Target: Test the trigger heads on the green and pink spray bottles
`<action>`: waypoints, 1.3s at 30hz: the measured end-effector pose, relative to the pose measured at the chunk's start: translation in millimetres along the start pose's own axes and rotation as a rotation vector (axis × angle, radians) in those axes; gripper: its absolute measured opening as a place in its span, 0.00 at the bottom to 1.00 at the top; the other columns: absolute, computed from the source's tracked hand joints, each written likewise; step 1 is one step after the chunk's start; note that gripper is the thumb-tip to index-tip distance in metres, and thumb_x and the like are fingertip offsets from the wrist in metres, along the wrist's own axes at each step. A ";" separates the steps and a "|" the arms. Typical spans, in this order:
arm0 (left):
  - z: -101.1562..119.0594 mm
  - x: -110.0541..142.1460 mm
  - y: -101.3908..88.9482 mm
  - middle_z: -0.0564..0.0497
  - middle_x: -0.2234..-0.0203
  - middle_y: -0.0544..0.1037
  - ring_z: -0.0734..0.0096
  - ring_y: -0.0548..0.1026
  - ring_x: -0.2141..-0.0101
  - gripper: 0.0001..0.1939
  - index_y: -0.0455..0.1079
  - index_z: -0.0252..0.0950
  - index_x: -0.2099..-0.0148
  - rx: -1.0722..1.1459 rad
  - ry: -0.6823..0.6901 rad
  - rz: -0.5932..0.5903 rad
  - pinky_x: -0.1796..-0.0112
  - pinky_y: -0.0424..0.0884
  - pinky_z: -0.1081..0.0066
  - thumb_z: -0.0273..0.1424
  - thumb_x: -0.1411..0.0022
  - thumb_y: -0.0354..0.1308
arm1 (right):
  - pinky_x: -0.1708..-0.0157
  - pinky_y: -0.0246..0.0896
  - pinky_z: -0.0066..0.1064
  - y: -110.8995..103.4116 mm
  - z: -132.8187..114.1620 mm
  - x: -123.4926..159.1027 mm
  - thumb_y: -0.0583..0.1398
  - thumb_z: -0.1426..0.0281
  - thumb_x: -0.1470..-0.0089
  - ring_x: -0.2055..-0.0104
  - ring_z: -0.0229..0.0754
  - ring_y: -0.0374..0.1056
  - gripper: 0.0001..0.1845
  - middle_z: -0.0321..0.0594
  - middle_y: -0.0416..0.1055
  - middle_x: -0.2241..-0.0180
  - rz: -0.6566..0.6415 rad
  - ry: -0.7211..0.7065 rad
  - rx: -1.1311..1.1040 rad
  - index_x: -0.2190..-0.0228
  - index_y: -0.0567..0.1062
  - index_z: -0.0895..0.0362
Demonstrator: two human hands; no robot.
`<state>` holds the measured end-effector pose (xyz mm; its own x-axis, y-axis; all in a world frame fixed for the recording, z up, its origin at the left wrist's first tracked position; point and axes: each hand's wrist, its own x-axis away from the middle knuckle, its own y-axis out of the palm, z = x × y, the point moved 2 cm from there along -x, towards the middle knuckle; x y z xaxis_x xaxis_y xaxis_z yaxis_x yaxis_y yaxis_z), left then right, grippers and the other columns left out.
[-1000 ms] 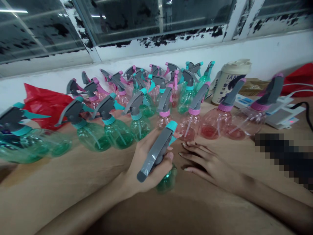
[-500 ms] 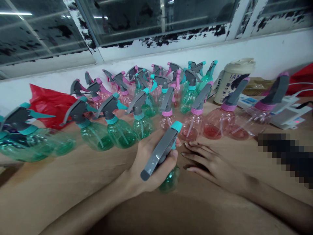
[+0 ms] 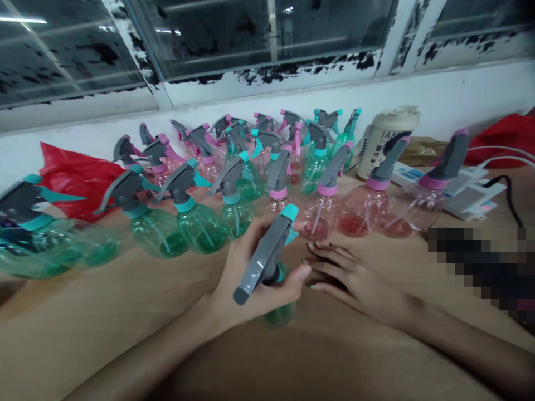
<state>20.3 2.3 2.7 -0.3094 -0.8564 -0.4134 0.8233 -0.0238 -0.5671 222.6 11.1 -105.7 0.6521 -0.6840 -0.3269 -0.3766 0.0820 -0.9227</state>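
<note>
My left hand [image 3: 251, 289] is wrapped round the neck of a green spray bottle [image 3: 279, 313] with a grey and teal trigger head [image 3: 267, 250]. The bottle stands on the wooden table [image 3: 125, 312], tilted a little toward me. My right hand [image 3: 355, 275] lies flat on the table just right of the bottle, fingers stretched out and pointing left, holding nothing. Its fingertips come close to my left thumb.
Several green and pink spray bottles [image 3: 234, 184] stand in rows behind my hands, up to the white wall. A red plastic bag [image 3: 71, 178] lies at the left, a coffee cup [image 3: 387, 139] and a white power strip [image 3: 472, 195] at the right. A blurred-out patch [image 3: 480, 262] covers the right edge.
My left hand has shifted its grip on the bottle, with the thumb now stretched toward my right hand. The right hand stays flat on the table.
</note>
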 end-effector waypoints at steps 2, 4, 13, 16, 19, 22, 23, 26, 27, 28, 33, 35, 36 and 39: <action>1.4 0.7 -0.2 0.50 0.64 0.74 0.63 0.74 0.70 0.28 0.56 0.43 0.49 0.018 0.027 0.019 0.66 0.73 0.62 0.35 0.51 0.62 | 0.45 0.57 0.48 0.8 1.1 -0.1 0.53 0.61 0.40 0.41 0.47 0.56 0.21 0.43 0.65 0.45 -0.007 -0.010 0.007 0.48 0.66 0.53; 1.8 1.5 -0.8 0.49 0.61 0.74 0.62 0.74 0.68 0.30 0.56 0.44 0.48 -0.012 0.041 0.020 0.65 0.72 0.61 0.36 0.52 0.64 | 0.45 0.57 0.48 1.8 2.1 -0.5 0.53 0.61 0.40 0.41 0.47 0.57 0.21 0.43 0.65 0.45 0.004 -0.025 0.012 0.47 0.66 0.53; 3.8 15.5 -7.9 0.43 0.45 0.64 0.52 0.66 0.47 0.43 0.46 0.43 0.39 -0.079 0.027 -0.024 0.49 0.65 0.54 0.37 0.52 0.66 | 0.49 0.62 0.45 -3.4 -15.0 -0.7 0.51 0.69 0.39 0.48 0.48 0.65 0.15 0.46 0.71 0.52 0.085 -0.154 0.130 0.53 0.71 0.58; 5.3 26.2 -10.6 0.42 0.45 0.64 0.51 0.66 0.47 0.41 0.47 0.43 0.40 -0.097 -0.075 -0.030 0.49 0.63 0.50 0.37 0.50 0.65 | 0.52 0.65 0.43 -6.5 -25.0 7.3 0.50 0.69 0.39 0.51 0.47 0.68 0.15 0.46 0.73 0.55 0.090 -0.190 0.130 0.56 0.73 0.58; 4.8 34.1 -12.8 0.44 0.50 0.68 0.57 0.71 0.53 0.29 0.53 0.40 0.45 -0.068 -0.169 -0.005 0.53 0.67 0.53 0.38 0.45 0.62 | 0.54 0.66 0.41 -9.0 -34.2 17.1 0.51 0.70 0.40 0.53 0.45 0.69 0.14 0.43 0.73 0.57 0.058 -0.198 0.075 0.58 0.73 0.55; 5.2 36.2 -14.8 0.47 0.56 0.70 0.61 0.71 0.56 0.17 0.60 0.38 0.53 -0.091 -0.142 -0.004 0.55 0.67 0.57 0.39 0.41 0.58 | 0.55 0.67 0.40 -9.7 -42.7 21.6 0.50 0.70 0.40 0.54 0.44 0.69 0.13 0.41 0.72 0.58 0.015 -0.180 0.008 0.59 0.73 0.53; 5.9 36.1 -15.8 0.48 0.57 0.69 0.62 0.70 0.56 0.15 0.61 0.38 0.55 -0.117 -0.116 -0.007 0.55 0.66 0.59 0.39 0.41 0.58 | 0.55 0.67 0.40 -9.1 -45.4 20.9 0.50 0.70 0.39 0.55 0.43 0.68 0.13 0.41 0.72 0.58 -0.002 -0.179 -0.013 0.59 0.73 0.53; 9.1 36.9 -22.1 0.51 0.62 0.68 0.64 0.69 0.58 0.11 0.64 0.37 0.61 -0.178 -0.067 -0.019 0.55 0.65 0.62 0.40 0.39 0.56 | 0.57 0.68 0.38 -5.3 -52.3 12.3 0.49 0.69 0.39 0.57 0.42 0.68 0.12 0.41 0.70 0.60 -0.049 -0.182 -0.072 0.59 0.72 0.53; 10.1 38.3 -25.7 0.51 0.63 0.67 0.65 0.69 0.59 0.11 0.64 0.37 0.61 -0.186 -0.062 -0.025 0.55 0.64 0.63 0.40 0.38 0.55 | 0.58 0.68 0.38 -3.8 -54.3 7.8 0.49 0.69 0.39 0.58 0.42 0.68 0.12 0.41 0.69 0.60 -0.056 -0.181 -0.088 0.60 0.72 0.53; 10.8 40.6 -30.2 0.52 0.63 0.67 0.66 0.69 0.59 0.10 0.64 0.37 0.62 -0.193 -0.060 -0.030 0.55 0.64 0.64 0.40 0.37 0.54 | 0.59 0.69 0.38 -2.2 -56.2 2.9 0.49 0.69 0.39 0.59 0.41 0.68 0.12 0.41 0.69 0.61 -0.059 -0.177 -0.102 0.60 0.72 0.53; 4.4 64.3 -67.6 0.51 0.62 0.68 0.66 0.70 0.59 0.10 0.64 0.37 0.58 -0.248 -0.077 0.036 0.56 0.65 0.67 0.38 0.35 0.51 | 0.53 0.66 0.43 5.5 -70.9 -25.2 0.51 0.68 0.40 0.51 0.45 0.65 0.11 0.43 0.65 0.53 -0.033 -0.182 -0.117 0.58 0.71 0.52; -3.2 78.0 -88.9 0.50 0.62 0.70 0.64 0.71 0.60 0.12 0.64 0.36 0.55 -0.270 -0.103 0.125 0.57 0.65 0.65 0.38 0.36 0.53 | 0.52 0.65 0.45 9.3 -81.4 -37.8 0.51 0.67 0.40 0.49 0.46 0.64 0.11 0.43 0.64 0.50 -0.030 -0.198 -0.116 0.57 0.71 0.51; -8.1 85.3 -100.4 0.49 0.62 0.72 0.63 0.72 0.60 0.12 0.65 0.36 0.55 -0.276 -0.127 0.173 0.58 0.66 0.65 0.38 0.37 0.53 | 0.51 0.64 0.45 11.5 -87.7 -44.3 0.51 0.67 0.40 0.48 0.46 0.63 0.11 0.43 0.63 0.50 -0.035 -0.207 -0.118 0.57 0.70 0.51; -27.7 107.2 -137.7 0.49 0.64 0.75 0.59 0.74 0.61 0.13 0.67 0.37 0.56 -0.225 -0.232 0.333 0.62 0.70 0.64 0.40 0.39 0.55 | 0.51 0.64 0.45 18.0 -108.6 -64.3 0.51 0.66 0.40 0.48 0.46 0.63 0.11 0.43 0.63 0.49 -0.060 -0.243 -0.134 0.57 0.70 0.52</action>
<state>-139.4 -71.9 16.8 0.0898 -0.8919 -0.4433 0.7281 0.3624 -0.5818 102.3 -22.2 -79.1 0.8087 -0.4893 -0.3267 -0.4056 -0.0615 -0.9120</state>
